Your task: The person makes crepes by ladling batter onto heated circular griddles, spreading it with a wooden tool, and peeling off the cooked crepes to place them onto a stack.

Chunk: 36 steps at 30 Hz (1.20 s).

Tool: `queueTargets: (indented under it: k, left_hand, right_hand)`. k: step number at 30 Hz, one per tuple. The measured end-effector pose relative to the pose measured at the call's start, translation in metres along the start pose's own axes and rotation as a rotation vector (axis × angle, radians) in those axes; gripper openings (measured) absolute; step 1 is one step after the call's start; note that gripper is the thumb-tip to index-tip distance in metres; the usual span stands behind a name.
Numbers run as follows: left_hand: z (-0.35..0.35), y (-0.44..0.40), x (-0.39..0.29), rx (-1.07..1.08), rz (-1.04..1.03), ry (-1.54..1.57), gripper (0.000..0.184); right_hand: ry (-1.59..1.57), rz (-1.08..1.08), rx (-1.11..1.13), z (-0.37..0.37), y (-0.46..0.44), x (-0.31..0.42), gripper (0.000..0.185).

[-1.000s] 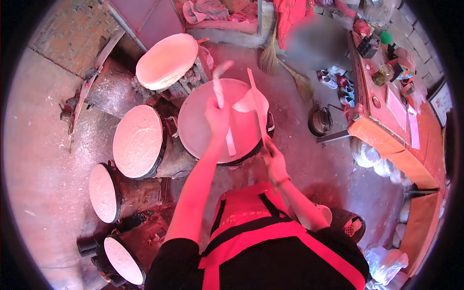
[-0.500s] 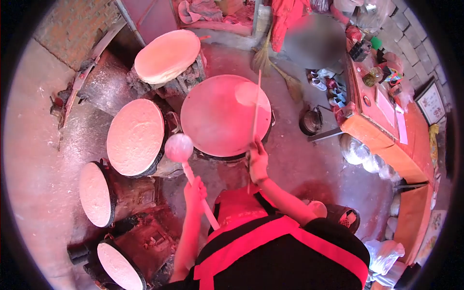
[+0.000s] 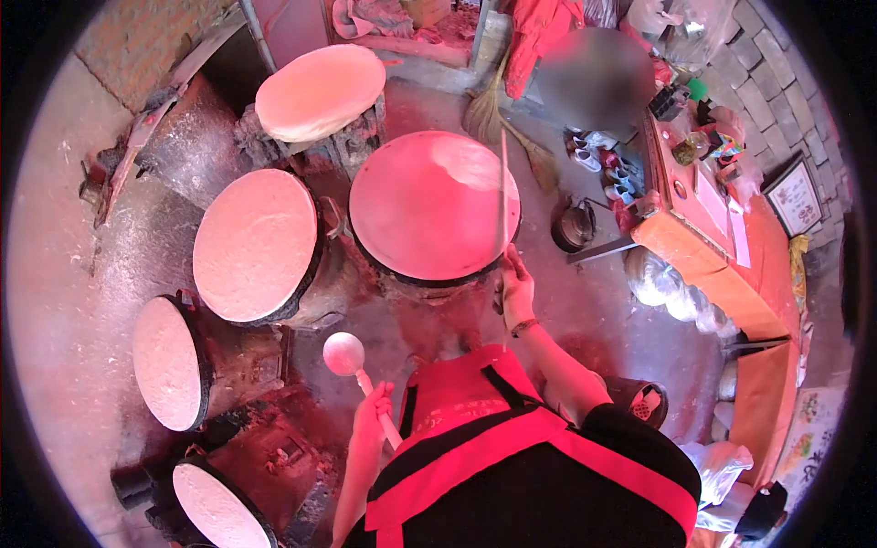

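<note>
My left hand (image 3: 373, 413) is wrapped round the pale handle of a ladle (image 3: 344, 353). Its round, whitish head sits below the near edge of a large round griddle (image 3: 429, 210). A long thin stick (image 3: 502, 196) stands up from my right hand (image 3: 517, 290), whose fingers close around it. The stick's upper part crosses the griddle's right side, and the hand itself is just off the near right rim. The griddle's surface looks smooth and reddish, with a lighter patch at the upper right.
Several more round griddles, covered with pale sheets, line the left: one behind (image 3: 320, 91), one beside (image 3: 256, 245), others nearer (image 3: 169, 363). At right stands an orange-sided table (image 3: 722, 274) with clutter. A broom (image 3: 489, 110), shoes (image 3: 617, 173) and a dark pot (image 3: 575, 226) lie beyond.
The ladle has come back from the griddle's near left edge toward my body. My right hand has shifted right with the stick. The whole view has moved slightly.
</note>
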<state>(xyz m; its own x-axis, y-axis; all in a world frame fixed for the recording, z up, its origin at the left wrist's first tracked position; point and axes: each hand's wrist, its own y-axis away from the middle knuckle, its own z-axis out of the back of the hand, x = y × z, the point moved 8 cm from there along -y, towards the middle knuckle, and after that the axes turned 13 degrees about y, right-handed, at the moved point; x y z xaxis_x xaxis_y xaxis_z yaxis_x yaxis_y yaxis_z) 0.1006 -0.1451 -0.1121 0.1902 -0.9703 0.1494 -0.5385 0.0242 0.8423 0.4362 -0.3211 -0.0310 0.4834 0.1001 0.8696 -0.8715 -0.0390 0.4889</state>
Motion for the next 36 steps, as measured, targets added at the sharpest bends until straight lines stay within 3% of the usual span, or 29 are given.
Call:
queueTargets:
  k: [3, 8, 12, 14, 16, 18, 19, 22, 25, 29, 31, 33, 36]
  left_hand:
    - [0.008, -0.002, 0.011, 0.017, 0.052, 0.060, 0.007]
    - [-0.006, -0.003, 0.024, -0.074, -0.120, 0.042, 0.009]
    - [-0.018, -0.002, 0.038, -0.055, -0.258, 0.042, 0.008]
    - [-0.015, -0.012, 0.044, -0.033, -0.261, 0.001, 0.009]
    - [-0.023, -0.011, 0.048, 0.042, -0.375, -0.095, 0.014]
    - [-0.041, 0.002, 0.061, 0.157, -0.598, -0.244, 0.021]
    - [-0.045, 0.002, 0.072, 0.150, -0.580, -0.188, 0.024]
    - [-0.065, 0.001, 0.092, 0.026, -0.509, -0.094, 0.034]
    - [-0.089, 0.012, 0.113, 0.124, -0.657, -0.277, 0.041]
    - [-0.097, 0.016, 0.141, 0.079, -0.634, -0.142, 0.044]
    - [-0.078, -0.001, 0.151, -0.041, -0.504, 0.081, 0.044]
    - [-0.081, 0.004, 0.161, -0.096, -0.557, 0.054, 0.044]
    - [-0.065, -0.009, 0.164, -0.154, -0.516, 0.138, 0.042]
  right_hand:
    - [0.092, 0.092, 0.194, -0.043, -0.020, 0.006, 0.045]
    - [0.160, 0.083, 0.301, -0.106, -0.038, 0.040, 0.051]
    - [0.213, 0.008, 0.562, -0.091, -0.014, 0.064, 0.048]
    - [0.335, 0.081, 0.615, -0.059, -0.027, 0.076, 0.046]
    - [0.384, -0.032, 0.541, -0.015, -0.048, 0.066, 0.047]
    - [0.287, 0.017, 0.376, 0.014, -0.083, 0.052, 0.045]
    - [0.242, 0.039, 0.303, 0.021, -0.097, 0.049, 0.044]
    - [0.324, 0.092, 0.585, -0.020, -0.103, 0.048, 0.043]
    - [0.466, 0.014, 0.718, -0.047, -0.072, 0.069, 0.043]
    - [0.509, 0.018, 1.056, -0.018, -0.078, 0.074, 0.042]
    - [0.678, -0.069, 0.873, 0.009, -0.101, 0.094, 0.038]
    - [0.707, -0.096, 0.676, 0.017, -0.147, 0.095, 0.039]
    - [0.549, 0.028, 0.816, -0.015, -0.164, 0.087, 0.039]
